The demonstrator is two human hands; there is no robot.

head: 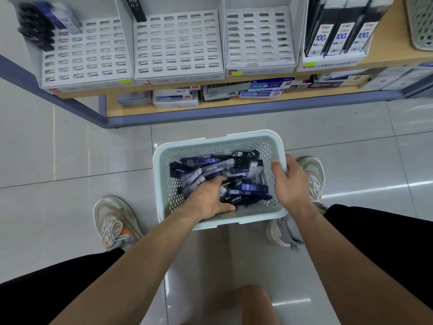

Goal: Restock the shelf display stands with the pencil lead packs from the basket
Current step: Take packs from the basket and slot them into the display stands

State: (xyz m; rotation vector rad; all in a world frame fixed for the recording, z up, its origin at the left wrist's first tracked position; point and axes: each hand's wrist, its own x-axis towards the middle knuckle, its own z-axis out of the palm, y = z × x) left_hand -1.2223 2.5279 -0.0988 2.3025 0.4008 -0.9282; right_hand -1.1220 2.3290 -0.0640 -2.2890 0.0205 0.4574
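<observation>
R hand [290,184] clamps the basket [218,137] rim, prob. to steady it, while L hand [208,200] digs into the lead packs [248,187] beside it, grip unclear; near-empty display stands [178,43] sit on the shelf [398,43] beyond both hands.

3 white slotted display stands [178,43]; 1 floor basket [161,184]; 1 shelf basket [421,24]
</observation>
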